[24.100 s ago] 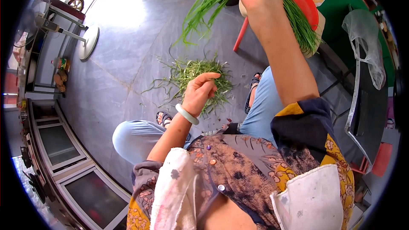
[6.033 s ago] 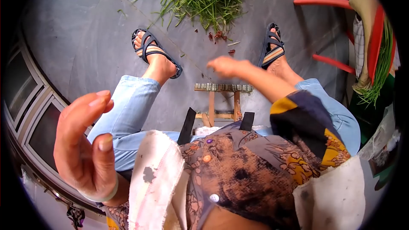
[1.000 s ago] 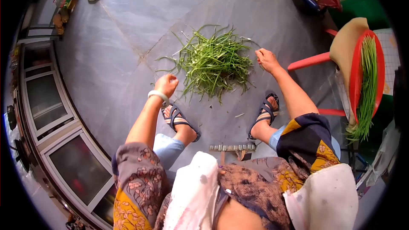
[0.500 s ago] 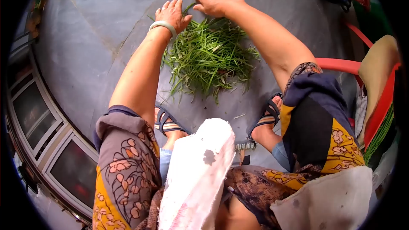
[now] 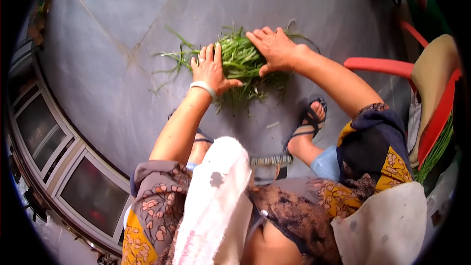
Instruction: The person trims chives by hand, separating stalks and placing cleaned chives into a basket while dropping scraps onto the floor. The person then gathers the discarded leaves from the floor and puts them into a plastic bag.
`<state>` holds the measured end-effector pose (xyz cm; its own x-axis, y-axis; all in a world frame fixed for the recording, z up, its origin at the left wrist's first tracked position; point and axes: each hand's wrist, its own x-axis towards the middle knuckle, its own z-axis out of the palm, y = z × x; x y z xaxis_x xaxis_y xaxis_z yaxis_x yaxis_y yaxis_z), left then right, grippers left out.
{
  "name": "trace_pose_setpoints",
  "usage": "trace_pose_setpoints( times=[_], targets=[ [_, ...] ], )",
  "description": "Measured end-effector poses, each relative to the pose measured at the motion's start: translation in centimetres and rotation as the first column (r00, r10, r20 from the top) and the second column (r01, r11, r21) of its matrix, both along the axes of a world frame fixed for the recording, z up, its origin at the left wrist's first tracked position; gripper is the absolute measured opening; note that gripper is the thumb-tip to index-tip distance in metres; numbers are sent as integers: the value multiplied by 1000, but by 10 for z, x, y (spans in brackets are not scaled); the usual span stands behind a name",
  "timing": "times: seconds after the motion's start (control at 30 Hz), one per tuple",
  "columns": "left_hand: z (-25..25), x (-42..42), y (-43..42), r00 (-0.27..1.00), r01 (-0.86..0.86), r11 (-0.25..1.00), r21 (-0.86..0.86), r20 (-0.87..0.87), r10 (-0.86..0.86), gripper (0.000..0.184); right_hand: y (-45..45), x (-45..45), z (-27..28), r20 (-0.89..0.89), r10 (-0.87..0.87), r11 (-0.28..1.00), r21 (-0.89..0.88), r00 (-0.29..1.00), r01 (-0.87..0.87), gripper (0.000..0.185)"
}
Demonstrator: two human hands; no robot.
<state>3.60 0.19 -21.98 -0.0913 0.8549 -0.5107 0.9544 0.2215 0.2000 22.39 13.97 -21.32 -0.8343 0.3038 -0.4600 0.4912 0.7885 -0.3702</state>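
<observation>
On the grey floor in front of my feet lies a heap of long, thin green leaves (image 5: 239, 56), chive-like in look. My left hand (image 5: 212, 68), with a ring and a pale bangle, grips the heap's left side, its thumb pointing right across the near edge. From the other side my right hand (image 5: 275, 49) clasps the leaves, its thumb on the near side. The heap is squeezed between both hands, with loose strands sticking out at the left and the far right. My palms and some fingertips are partly hidden.
A red chair (image 5: 380, 66) with a tan cushion (image 5: 434, 76) stands at my right, more green stalks (image 5: 436, 152) beside it. My sandalled right foot (image 5: 308, 122) is close to the heap. White cloth (image 5: 211, 201) covers my lap. Glass-fronted cabinets (image 5: 93, 194) line the left.
Both hands have come down and nearer from the heap's far edge and taken hold of its sides. The spread-out leaves are now bunched, with strands trailing left.
</observation>
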Motion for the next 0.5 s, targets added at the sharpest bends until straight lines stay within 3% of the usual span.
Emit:
trace_pose_setpoints(
  times=[0.03, 0.07, 0.17, 0.2, 0.3, 0.4, 0.5],
  targets=[
    [-1, 5, -6, 1000, -13, 1000, 6, -11, 13, 127, -5, 1, 1, 9, -18, 1000, 15, 1000, 18, 101],
    [-2, 9, -10, 999, -21, 1000, -11, -30, 21, 127, -11, 2, -1, -5, -50, 996, 71, 999, 50, 87],
    [-18, 21, -23, 993, -61, 995, 79, -92, 68, 115, -20, 9, -22, 9, -103, 994, 40, 995, 102, 70],
    [-18, 22, -23, 995, -77, 993, 91, -52, 82, 108, -22, 13, -27, -62, -94, 994, 51, 994, 97, 48],
    [-20, 21, -26, 988, -149, 983, 105, 54, 144, 89, -33, 24, -39, -45, -162, 987, -15, 986, 162, 32],
    [-33, 27, -32, 960, -264, 954, 145, 140, 244, 63, -51, 29, -51, -44, -308, 949, -80, 950, 304, 24],
    [-44, 43, -39, 868, -491, 849, 195, 194, 458, 57, -72, 29, -54, -112, -529, 848, -91, 841, 522, 25]
  ],
)
